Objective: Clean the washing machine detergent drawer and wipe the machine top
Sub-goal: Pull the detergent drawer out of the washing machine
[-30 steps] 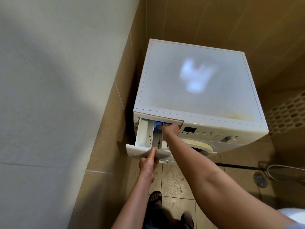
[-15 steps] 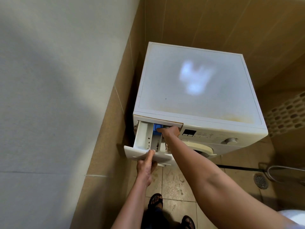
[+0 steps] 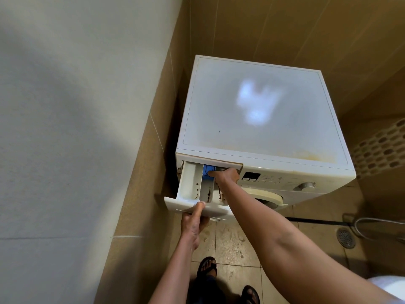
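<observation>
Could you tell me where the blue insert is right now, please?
Head view, left of centre: the blue insert sits at the back of the open drawer, under the right hand.

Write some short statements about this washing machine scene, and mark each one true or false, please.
1. The detergent drawer stands open, drawn out of the machine's front. True.
2. The left hand holds a cloth. False: it grips the drawer's front panel, thumb on the top edge.
3. The right hand reaches to the back of the drawer, at the blue insert. True.
4. The machine top is spotless. False: yellowish stains show near its front right edge.
5. The round knob sits at the left end of the control panel. False: it sits at the right end.
</observation>
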`<action>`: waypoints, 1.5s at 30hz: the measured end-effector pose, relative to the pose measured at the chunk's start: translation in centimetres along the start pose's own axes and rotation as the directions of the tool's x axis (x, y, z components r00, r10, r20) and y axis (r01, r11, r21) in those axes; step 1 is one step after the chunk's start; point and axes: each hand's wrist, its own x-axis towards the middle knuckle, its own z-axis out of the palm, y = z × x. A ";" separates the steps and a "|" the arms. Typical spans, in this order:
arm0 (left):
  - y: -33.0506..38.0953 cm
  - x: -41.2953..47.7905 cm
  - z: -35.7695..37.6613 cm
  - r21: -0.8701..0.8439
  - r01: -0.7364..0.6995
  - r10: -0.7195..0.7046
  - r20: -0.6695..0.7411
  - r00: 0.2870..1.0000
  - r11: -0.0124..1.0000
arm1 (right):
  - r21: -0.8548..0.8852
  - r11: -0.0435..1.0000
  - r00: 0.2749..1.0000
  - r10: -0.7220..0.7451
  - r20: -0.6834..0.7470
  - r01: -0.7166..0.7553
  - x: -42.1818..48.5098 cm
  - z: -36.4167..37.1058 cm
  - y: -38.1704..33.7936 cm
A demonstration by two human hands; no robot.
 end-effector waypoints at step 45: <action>-5.9 -3.0 -2.7 -0.101 -0.021 0.029 0.082 0.996 0.995 | -0.142 0.973 0.965 -0.151 0.214 0.184 -0.1 -2.5 5.1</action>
